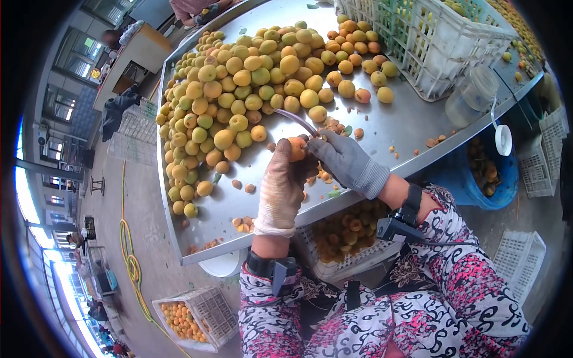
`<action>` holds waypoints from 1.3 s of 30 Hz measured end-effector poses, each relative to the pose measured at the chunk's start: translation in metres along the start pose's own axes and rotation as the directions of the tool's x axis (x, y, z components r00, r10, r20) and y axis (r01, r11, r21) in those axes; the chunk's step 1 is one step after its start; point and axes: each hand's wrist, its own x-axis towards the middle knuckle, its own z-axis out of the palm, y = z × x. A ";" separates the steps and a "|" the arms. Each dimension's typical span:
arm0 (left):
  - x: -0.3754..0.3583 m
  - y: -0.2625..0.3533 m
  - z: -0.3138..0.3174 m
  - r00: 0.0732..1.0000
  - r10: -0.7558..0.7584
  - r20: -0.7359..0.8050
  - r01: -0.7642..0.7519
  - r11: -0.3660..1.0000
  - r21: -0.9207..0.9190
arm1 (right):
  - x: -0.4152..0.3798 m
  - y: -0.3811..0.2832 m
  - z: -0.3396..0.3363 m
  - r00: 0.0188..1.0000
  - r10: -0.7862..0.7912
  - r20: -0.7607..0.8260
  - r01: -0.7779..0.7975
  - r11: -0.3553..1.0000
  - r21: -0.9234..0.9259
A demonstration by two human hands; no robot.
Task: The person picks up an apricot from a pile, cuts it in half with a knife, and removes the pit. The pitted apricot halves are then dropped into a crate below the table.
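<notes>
Head view: 2 gloved hands meet over a steel table [406, 128]. Left hand [280, 188] is curled around 1 orange apricot [296, 148], held above the table's near edge. Right hand [346, 161] pinches a curved knife [296, 121] w/ blade pointing toward the big apricot pile [239, 89]. White crate [430, 45] at far right; jar [471, 95] beside it.

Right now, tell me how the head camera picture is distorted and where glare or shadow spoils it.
Head view: fisheye bends the metal table edges, black vignette rings the corners; daylight glares off the bare steel and blows out the left edge; the apricot pile is sharp, and the hands cast only faint shadow.
</notes>
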 end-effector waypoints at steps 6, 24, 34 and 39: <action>0.000 0.002 0.002 0.999 -0.047 0.017 0.048 0.998 -0.042 | 0.000 -0.001 0.000 0.999 -0.038 -0.023 0.039 0.998 0.055; -0.008 -0.003 0.027 0.987 0.088 -0.135 -0.090 0.996 -0.009 | 0.001 -0.001 0.013 0.989 -0.019 -0.146 -0.011 0.980 -0.201; -0.005 0.025 0.013 0.930 0.355 -0.093 -0.360 0.932 -0.048 | 0.007 -0.007 -0.011 0.986 -0.076 -0.148 0.012 0.919 -0.393; 0.006 0.018 -0.004 0.964 0.127 0.233 0.032 0.815 -0.578 | -0.007 -0.010 0.007 0.999 -0.015 -0.033 0.007 0.972 -0.234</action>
